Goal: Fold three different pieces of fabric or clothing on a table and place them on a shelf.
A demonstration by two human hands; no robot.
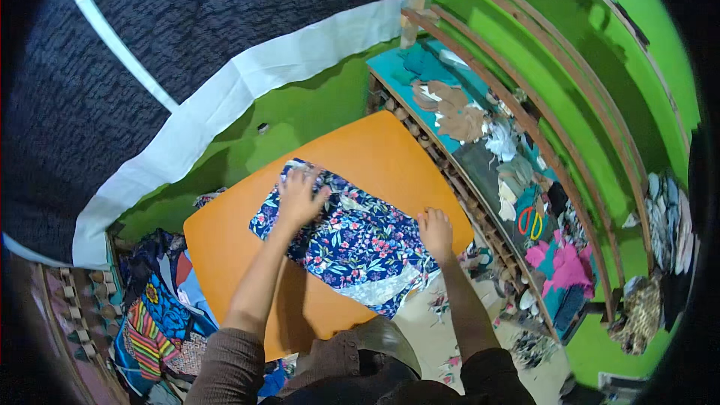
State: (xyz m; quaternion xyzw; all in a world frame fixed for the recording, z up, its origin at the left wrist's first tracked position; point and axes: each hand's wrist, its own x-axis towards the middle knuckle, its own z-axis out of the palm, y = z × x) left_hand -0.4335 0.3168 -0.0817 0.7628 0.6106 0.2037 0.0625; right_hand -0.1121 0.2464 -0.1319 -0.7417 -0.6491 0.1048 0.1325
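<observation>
Reads part-way: floral cloth (341, 236) is spread on the orange bench (232, 236); toward the bench's near-right edge a pale patch (381, 286) shows, likely turned-up underside, so flattening probably left
Navy ground, pink/white flowers, lightly creased
Right hand (436, 234), bench's right side: fingers curled at cloth, can't tell if pinching
Left hand (301, 199), toward bench's far edge: fingers apart on cloth
</observation>
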